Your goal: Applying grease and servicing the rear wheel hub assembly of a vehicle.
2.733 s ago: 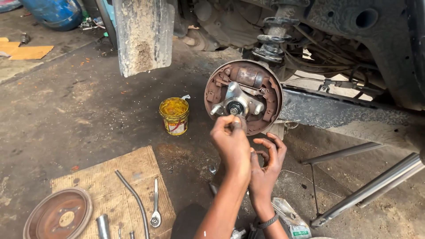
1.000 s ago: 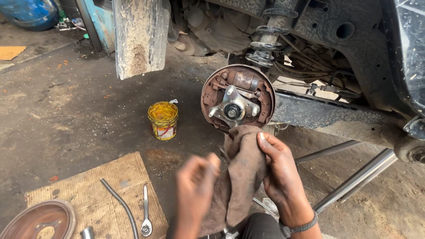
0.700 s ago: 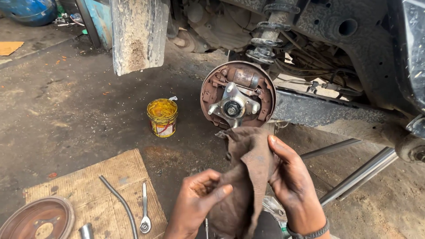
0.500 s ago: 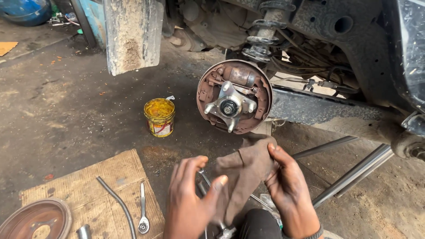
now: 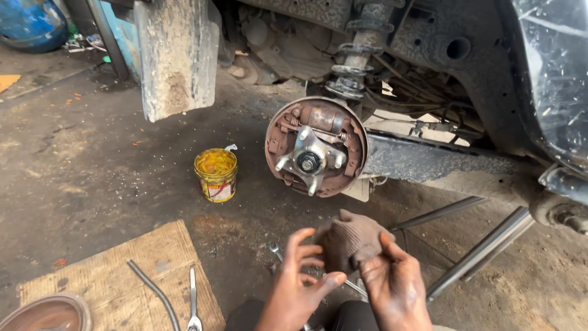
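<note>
Two hands, left hand [image 5: 300, 282], right hand [image 5: 392, 285], brown rag [image 5: 349, 236] bunched between them

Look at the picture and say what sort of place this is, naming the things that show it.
Probably a vehicle repair yard or garage: a rusty round brake assembly sits exposed under a raised vehicle, an open yellow grease tin stands on the stained concrete floor, and a steel spanner lies nearby.

A vehicle repair workshop is shown: a raised car's exposed brake drum assembly [image 5: 316, 147] at twelve o'clock, an open grease tin [image 5: 215, 175] at eleven, a spanner [image 5: 193, 300] on cardboard [image 5: 122, 263] at eight, on an oil-stained concrete floor [image 5: 73, 159].
</note>
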